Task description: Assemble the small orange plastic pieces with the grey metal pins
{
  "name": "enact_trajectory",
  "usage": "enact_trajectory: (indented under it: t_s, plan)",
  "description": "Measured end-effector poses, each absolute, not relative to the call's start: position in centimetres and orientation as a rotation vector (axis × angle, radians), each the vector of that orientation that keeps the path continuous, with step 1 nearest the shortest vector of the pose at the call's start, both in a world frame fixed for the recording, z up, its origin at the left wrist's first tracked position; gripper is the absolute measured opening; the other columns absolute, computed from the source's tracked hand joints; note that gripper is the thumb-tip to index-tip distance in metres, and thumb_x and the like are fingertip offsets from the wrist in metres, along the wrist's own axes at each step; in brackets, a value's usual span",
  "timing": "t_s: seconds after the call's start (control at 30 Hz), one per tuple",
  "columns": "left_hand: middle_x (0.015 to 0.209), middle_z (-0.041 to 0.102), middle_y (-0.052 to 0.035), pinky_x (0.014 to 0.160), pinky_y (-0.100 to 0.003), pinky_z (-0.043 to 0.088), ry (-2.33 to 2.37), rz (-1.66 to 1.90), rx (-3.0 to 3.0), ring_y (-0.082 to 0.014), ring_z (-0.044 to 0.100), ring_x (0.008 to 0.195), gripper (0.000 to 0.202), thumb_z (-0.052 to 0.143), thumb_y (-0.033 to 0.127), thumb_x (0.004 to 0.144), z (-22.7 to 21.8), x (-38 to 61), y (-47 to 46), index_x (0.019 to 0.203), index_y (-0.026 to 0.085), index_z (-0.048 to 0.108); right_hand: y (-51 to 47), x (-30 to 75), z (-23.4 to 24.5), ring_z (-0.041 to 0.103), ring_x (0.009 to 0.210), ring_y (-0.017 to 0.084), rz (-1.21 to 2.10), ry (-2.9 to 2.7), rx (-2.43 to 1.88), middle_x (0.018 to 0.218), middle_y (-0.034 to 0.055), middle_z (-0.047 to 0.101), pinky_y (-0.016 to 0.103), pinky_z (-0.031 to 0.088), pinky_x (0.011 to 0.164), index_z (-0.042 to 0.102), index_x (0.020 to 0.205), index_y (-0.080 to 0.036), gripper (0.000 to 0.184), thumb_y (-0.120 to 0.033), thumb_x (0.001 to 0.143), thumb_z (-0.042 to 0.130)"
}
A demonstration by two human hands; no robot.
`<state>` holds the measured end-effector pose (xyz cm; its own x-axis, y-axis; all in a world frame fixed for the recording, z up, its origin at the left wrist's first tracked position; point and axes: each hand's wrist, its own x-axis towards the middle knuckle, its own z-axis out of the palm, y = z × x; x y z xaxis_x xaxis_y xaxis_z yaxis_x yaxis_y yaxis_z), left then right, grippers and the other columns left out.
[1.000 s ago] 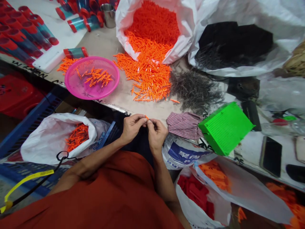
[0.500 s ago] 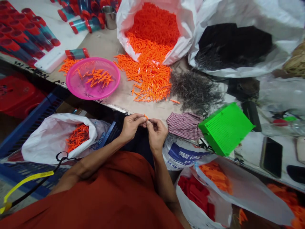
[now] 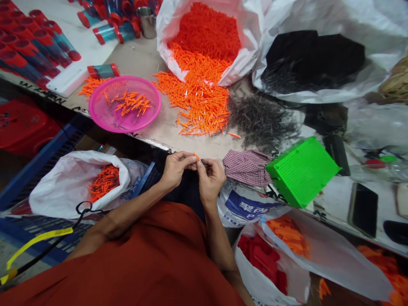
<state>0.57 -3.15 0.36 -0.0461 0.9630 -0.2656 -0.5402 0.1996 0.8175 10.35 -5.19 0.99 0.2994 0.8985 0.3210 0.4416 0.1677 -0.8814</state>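
Observation:
My left hand (image 3: 174, 170) and my right hand (image 3: 209, 177) meet just below the table's front edge, fingertips pinched together. Between them pokes out a small orange plastic piece (image 3: 196, 156), held by the left fingers. The right fingers are closed on something too small to make out. Beyond them on the table lies a loose heap of orange pieces (image 3: 199, 104) spilling from a white bag (image 3: 178, 25), and next to it a heap of thin dark metal pins (image 3: 262, 121). A pink basket (image 3: 125, 104) with some orange pieces sits to the left.
A checked cloth (image 3: 247, 166) and a green perforated box (image 3: 302, 170) lie right of my hands. Phones (image 3: 362, 209) rest at the right. Red-capped tubes (image 3: 35, 46) crowd the far left. White bags with orange parts (image 3: 76, 185) and red parts (image 3: 264, 259) stand below the table.
My hands have stayed in the same spot; the fingers have shifted slightly around the orange piece.

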Motion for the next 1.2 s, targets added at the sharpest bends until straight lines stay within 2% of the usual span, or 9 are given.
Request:
enact_trajectory:
  t_s: [0.7, 1.03, 1.2]
  plan:
    - [0.059, 0.064, 0.0004, 0.054, -0.022, 0.050, 1.002, 1.315, 0.624, -0.0087, 0.057, 0.051, 0.016, 0.075, 0.025, 0.059, 0.0, 0.5, -3.2, 0.067, 0.013, 0.068, -5.3, 10.3, 0.9, 0.053, 0.062, 0.011, 0.404, -1.404, -1.491, 0.069, -0.0013, 0.060, 0.024, 0.043, 0.059, 0.060, 0.071, -0.019, 0.008, -0.022, 0.078, 0.058]
    - [0.058, 0.064, 0.0000, 0.052, -0.021, 0.048, 0.963, 1.289, 0.623, -0.0084, 0.057, 0.049, 0.015, 0.074, 0.024, 0.060, -0.2, 0.1, -3.1, 0.066, 0.012, 0.067, -4.9, 10.6, -0.2, 0.055, 0.059, 0.011, 0.791, -1.223, -1.489, 0.069, -0.0004, 0.063, 0.024, 0.046, 0.057, 0.063, 0.076, -0.016, 0.014, -0.029, 0.076, 0.060]
    - [0.058, 0.063, 0.0003, 0.052, -0.021, 0.048, 0.974, 1.285, 0.606, -0.0078, 0.056, 0.048, 0.017, 0.075, 0.025, 0.059, 0.1, 0.2, -3.1, 0.066, 0.012, 0.066, -5.0, 10.5, 0.1, 0.055, 0.061, 0.011, 0.693, -1.267, -1.491, 0.069, -0.0005, 0.062, 0.024, 0.045, 0.058, 0.063, 0.074, -0.017, 0.011, -0.027, 0.076, 0.060]
